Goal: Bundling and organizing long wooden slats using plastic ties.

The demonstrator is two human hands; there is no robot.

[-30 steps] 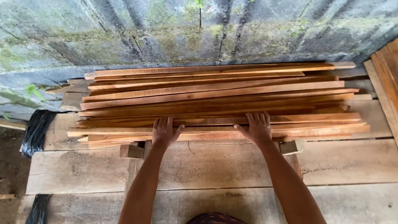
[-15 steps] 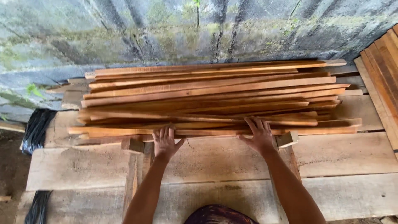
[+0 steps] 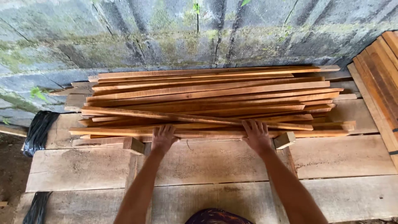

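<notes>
A pile of long thin reddish-brown wood slats lies crosswise on wide pale planks, against a mossy block wall. My left hand rests flat on the front slats of the pile, fingers pointing away from me. My right hand lies the same way on the front slats, further right. Both palms press on the nearest slats at the pile's front edge. One slat lies skewed across the top of the front rows.
Two short wood blocks sit under the pile's front edge. A second stack of slats leans at the right. Black plastic hangs at the left. The mossy wall closes off the far side.
The front slats have slid back toward the wall under both hands, bunching the pile tighter; one slat has turned skew on top. Both hands stay flat on the front slats.
</notes>
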